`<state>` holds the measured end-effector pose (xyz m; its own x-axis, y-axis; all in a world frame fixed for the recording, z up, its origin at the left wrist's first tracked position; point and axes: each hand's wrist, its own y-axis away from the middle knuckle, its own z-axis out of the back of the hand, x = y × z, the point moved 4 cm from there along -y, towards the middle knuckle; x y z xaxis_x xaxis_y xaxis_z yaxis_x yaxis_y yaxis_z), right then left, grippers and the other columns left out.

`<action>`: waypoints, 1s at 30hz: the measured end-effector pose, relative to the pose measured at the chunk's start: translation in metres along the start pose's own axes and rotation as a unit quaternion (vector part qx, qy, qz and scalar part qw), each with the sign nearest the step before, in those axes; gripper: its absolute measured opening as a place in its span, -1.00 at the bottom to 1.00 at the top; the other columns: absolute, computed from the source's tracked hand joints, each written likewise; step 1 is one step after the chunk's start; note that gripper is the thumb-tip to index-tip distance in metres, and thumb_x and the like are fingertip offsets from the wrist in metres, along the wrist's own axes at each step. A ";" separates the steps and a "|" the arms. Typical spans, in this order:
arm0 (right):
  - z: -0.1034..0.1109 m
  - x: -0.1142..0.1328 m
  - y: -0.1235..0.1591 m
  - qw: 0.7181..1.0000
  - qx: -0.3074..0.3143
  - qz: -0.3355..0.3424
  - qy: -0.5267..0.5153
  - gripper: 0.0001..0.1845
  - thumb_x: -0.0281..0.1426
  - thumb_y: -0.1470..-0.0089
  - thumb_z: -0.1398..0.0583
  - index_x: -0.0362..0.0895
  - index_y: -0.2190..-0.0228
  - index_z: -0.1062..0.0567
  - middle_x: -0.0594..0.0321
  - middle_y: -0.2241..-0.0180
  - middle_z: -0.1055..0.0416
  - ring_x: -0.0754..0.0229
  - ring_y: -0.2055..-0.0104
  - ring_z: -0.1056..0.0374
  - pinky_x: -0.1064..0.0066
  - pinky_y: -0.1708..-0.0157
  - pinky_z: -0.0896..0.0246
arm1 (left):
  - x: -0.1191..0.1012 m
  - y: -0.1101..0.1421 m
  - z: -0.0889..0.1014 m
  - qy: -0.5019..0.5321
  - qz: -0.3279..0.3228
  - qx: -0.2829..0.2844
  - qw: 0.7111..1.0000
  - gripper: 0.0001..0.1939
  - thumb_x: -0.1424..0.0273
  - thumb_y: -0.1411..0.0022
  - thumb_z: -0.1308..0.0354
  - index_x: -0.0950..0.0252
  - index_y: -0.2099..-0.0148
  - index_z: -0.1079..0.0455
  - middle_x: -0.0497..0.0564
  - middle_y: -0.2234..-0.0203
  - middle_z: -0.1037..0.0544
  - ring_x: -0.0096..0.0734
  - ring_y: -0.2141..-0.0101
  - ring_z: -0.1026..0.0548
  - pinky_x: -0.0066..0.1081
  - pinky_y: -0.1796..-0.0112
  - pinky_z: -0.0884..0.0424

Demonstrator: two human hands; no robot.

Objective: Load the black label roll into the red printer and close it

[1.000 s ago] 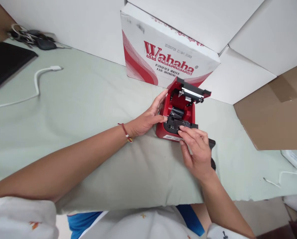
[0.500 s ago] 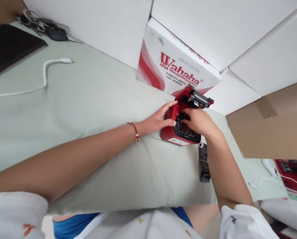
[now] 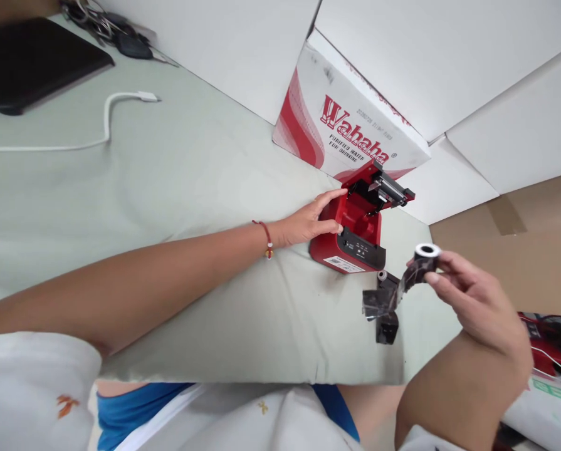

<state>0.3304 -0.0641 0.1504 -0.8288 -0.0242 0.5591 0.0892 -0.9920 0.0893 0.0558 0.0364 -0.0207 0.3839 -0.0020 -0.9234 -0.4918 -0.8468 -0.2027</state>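
A red label printer (image 3: 325, 248) stands on the cloth-covered surface with its lid raised, and its red inside shows. My left hand (image 3: 311, 223) grips the printer's left side, fingertips at the lid hinge and thumb by the front panel. To the right of the printer, my right hand (image 3: 477, 294) pinches a roll of black labels (image 3: 424, 266) with a white core. A loose strip trails from the roll to the left. Below that strip, another black roll (image 3: 387, 329) lies on the surface, partly covered by it.
A Wahaha water carton (image 3: 350, 125) stands behind the printer against the white wall. At the far left lie a black flat object (image 3: 40, 66), keys (image 3: 132, 44) and a white cable (image 3: 108, 119). A brown cardboard box (image 3: 538, 238) and red-black items (image 3: 555, 335) are on the right.
My right hand has come out of the printer and moved right and down, carrying the label roll out. My left hand stays on the printer. The view has shifted slightly.
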 end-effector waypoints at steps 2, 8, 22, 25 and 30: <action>-0.014 -0.025 0.001 0.998 0.045 -0.028 0.016 -0.54 0.00 -0.24 -0.39 -0.01 -0.02 -0.68 0.29 0.47 -0.52 0.13 0.44 -0.41 0.35 0.45 -0.34 | 0.002 0.000 0.000 0.004 0.005 0.005 1.000 -0.03 0.26 -0.26 -0.39 -0.01 -0.61 -0.11 0.13 -0.47 -0.42 0.18 -0.45 -0.40 0.21 -0.43 -0.35; -0.061 -0.070 -0.013 0.996 -0.009 -0.086 0.017 -0.34 0.08 -0.26 -0.26 -0.10 -0.17 -0.62 0.35 0.52 -0.46 0.21 0.56 -0.16 0.33 0.47 -0.17 | 0.001 -0.001 0.002 -0.030 -0.009 -0.006 0.999 -0.08 0.24 -0.26 -0.38 -0.01 -0.59 -0.16 0.09 -0.54 -0.34 0.17 -0.51 -0.29 0.24 -0.51 -0.19; -0.058 -0.109 -0.012 0.989 0.033 -0.056 0.134 -0.49 -0.20 -0.30 -0.11 -0.04 -0.09 -0.71 0.05 -0.08 -0.72 -0.07 -0.07 -0.61 0.11 -0.14 -0.47 | 0.003 -0.002 0.003 -0.011 -0.006 0.006 1.000 -0.07 0.20 -0.27 -0.40 -0.04 -0.59 -0.15 0.08 -0.55 -0.33 0.18 -0.51 -0.29 0.27 -0.52 -0.17; -0.061 -0.101 -0.013 0.983 0.081 -0.040 0.159 -0.45 -0.23 -0.27 -0.12 -0.03 -0.18 -0.66 0.05 -0.13 -0.69 -0.07 -0.06 -0.62 0.11 -0.11 -0.50 | 0.003 -0.003 0.003 -0.014 -0.007 -0.006 1.000 -0.04 0.21 -0.23 -0.41 0.01 -0.60 -0.15 0.11 -0.55 -0.31 0.20 -0.50 -0.31 0.27 -0.50 -0.21; -0.018 -0.070 -0.002 0.964 0.092 -0.029 0.247 -0.56 -0.15 -0.23 -0.20 0.01 -0.03 -0.72 0.11 0.16 -0.74 -0.02 0.28 -0.60 0.17 0.20 -0.53 | 0.002 -0.002 0.000 -0.002 0.010 -0.001 1.000 -0.02 0.24 -0.24 -0.39 0.02 -0.61 -0.11 0.15 -0.51 -0.36 0.16 -0.43 -0.42 0.22 -0.45 -0.31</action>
<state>0.3780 -0.0624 0.0962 -0.9933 -0.0699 0.0925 0.0932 -0.9559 0.2784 0.0573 0.0379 -0.0227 0.3715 -0.0173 -0.9283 -0.4983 -0.8473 -0.1836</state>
